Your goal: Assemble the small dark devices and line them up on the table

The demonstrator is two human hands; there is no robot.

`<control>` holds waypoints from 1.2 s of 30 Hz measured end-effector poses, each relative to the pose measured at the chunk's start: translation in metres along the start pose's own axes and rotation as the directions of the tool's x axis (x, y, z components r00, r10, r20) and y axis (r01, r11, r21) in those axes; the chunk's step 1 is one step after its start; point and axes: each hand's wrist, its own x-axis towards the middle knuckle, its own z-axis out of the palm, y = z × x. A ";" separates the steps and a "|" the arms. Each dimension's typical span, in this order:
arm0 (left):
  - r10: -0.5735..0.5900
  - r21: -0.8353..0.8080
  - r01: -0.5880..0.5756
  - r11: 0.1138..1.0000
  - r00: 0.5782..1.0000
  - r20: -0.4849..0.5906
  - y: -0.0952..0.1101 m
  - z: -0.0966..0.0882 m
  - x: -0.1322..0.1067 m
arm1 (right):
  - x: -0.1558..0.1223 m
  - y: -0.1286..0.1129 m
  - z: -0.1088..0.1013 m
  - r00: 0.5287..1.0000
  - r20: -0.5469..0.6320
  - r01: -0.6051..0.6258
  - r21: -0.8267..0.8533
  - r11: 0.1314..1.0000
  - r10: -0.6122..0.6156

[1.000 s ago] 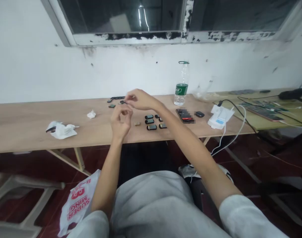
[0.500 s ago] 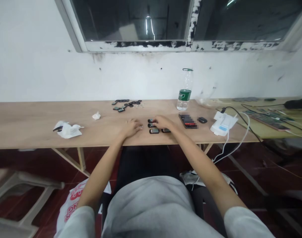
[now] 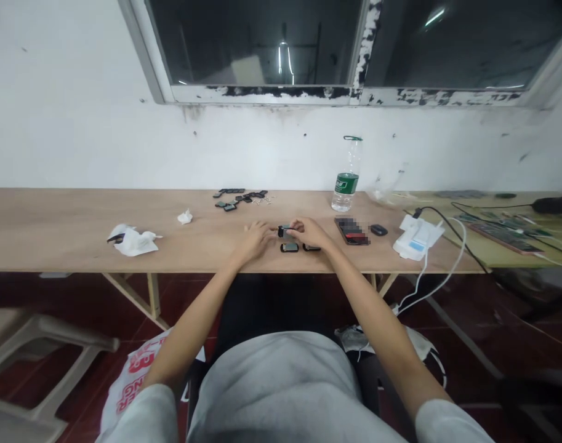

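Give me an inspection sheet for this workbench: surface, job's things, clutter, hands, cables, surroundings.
Surface: long wooden bench, second bench adjoining at right.
Job's things: small dark module held between both hands; two more modules lying just in front; pile of loose parts toward the wall.
Clutter: tissues, bottle, phone, white box.
Hands: left hand and right hand both at the module.
Cables: white cable hanging off the edge; black cable.
Surroundings: white wall, window, plastic bag on the floor.
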 end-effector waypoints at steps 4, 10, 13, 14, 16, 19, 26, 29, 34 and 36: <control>0.037 -0.002 -0.038 0.999 0.996 -0.079 0.010 -0.003 0.000 | -0.014 -0.012 0.003 0.988 -0.098 -0.091 0.242 0.966 0.117; 0.098 -0.036 -0.104 0.994 0.986 -0.137 0.009 0.004 0.000 | -0.025 -0.023 0.006 0.969 -0.131 -0.154 0.348 0.925 0.211; 0.120 -0.076 -0.132 0.988 0.981 -0.149 0.007 0.012 0.002 | -0.028 -0.020 0.007 0.963 -0.102 -0.200 0.354 0.914 0.250; 0.125 -0.098 -0.142 0.985 0.979 -0.159 0.006 0.014 0.002 | -0.029 -0.018 0.007 0.960 -0.102 -0.211 0.352 0.912 0.261; 0.124 -0.159 -0.153 0.975 0.976 -0.176 0.005 0.018 0.003 | -0.031 -0.016 0.008 0.955 -0.109 -0.223 0.346 0.912 0.275; 0.059 -0.293 -0.109 0.950 0.983 -0.174 0.007 0.018 0.004 | -0.031 -0.016 0.007 0.958 -0.114 -0.213 0.336 0.917 0.264; -0.239 -0.670 0.173 0.722 0.971 -0.007 0.007 0.013 0.002 | -0.035 -0.025 0.008 0.974 -0.076 -0.176 0.327 0.928 0.212; -0.274 -0.764 0.238 0.599 0.958 0.084 0.005 0.012 0.002 | -0.036 -0.026 0.011 0.985 -0.039 -0.148 0.309 0.940 0.168; -0.273 -0.743 0.203 0.638 0.962 0.028 -0.005 0.007 0.004 | -0.017 -0.008 0.008 0.975 -0.174 -0.108 0.174 0.979 0.139; -0.291 -0.695 0.220 0.684 0.957 0.017 -0.015 0.006 0.005 | -0.004 0.003 0.003 0.971 -0.197 -0.127 0.067 0.990 0.138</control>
